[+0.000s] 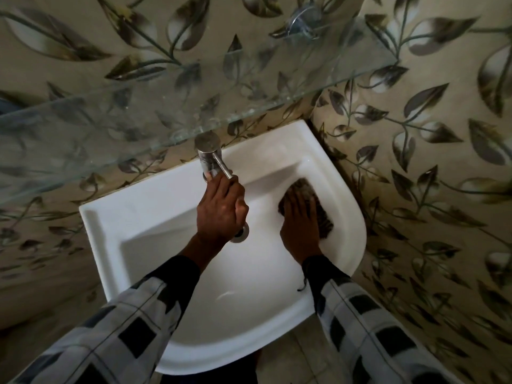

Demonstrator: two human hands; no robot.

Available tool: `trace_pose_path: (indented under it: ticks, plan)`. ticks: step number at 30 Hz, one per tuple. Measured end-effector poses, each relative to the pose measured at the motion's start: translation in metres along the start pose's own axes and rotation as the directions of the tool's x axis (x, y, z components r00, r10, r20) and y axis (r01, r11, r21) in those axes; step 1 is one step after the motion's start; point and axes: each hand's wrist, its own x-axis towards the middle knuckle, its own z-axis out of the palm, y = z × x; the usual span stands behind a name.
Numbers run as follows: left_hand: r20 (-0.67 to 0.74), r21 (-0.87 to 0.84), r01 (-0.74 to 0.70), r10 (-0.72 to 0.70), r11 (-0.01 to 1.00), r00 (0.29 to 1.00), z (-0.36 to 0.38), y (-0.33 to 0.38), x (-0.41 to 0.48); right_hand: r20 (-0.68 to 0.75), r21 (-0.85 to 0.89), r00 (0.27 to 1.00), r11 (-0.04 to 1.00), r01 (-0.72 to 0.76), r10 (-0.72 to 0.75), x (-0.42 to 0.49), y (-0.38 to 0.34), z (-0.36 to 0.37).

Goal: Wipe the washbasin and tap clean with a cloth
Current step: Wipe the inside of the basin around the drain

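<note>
A white corner washbasin is fixed to the wall below me. At its back edge stands a steel tap with a thin lever. My left hand is closed around the tap's spout, hiding it and part of the metal drain. My right hand lies flat on a dark striped cloth, pressing it against the basin's inner right slope. Most of the cloth is hidden under my fingers.
A glass shelf juts out from the wall just above the tap. A metal bracket holds it at the top. Leaf-patterned tiles cover both corner walls. Floor tiles show below the basin's front rim.
</note>
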Motion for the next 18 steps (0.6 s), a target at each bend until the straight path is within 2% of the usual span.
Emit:
trace_pose_path:
  ticks: [6,9,11,13,16,18]
  plan:
    - [-0.021,0.009,-0.011,0.011,1.0,1.0,0.001,-0.002,-0.002,0.037,0.099,0.999,0.995,0.006,-0.009,0.026,-0.012,0.003]
    - [-0.022,0.009,-0.015,0.015,1.0,1.0,0.001,-0.002,-0.001,0.048,0.036,0.977,0.978,0.204,-0.205,0.017,0.004,0.013]
    - [-0.011,0.006,-0.016,0.016,1.0,1.0,0.001,0.0,0.0,-0.001,-0.013,0.953,0.953,0.302,-0.303,0.02,0.025,0.01]
    - [-0.007,0.007,-0.019,0.019,1.0,1.0,0.0,0.001,0.0,-0.038,-0.057,0.967,0.967,0.248,-0.251,0.026,0.038,-0.002]
    - [-0.003,0.009,-0.02,0.02,1.0,1.0,0.0,0.0,0.002,-0.129,-0.061,0.991,0.998,0.023,-0.031,0.034,0.033,-0.016]
    - [0.003,0.012,-0.021,0.021,1.0,1.0,0.0,-0.001,0.002,-0.173,-0.06,0.984,0.997,-0.053,0.042,0.037,0.025,-0.017]
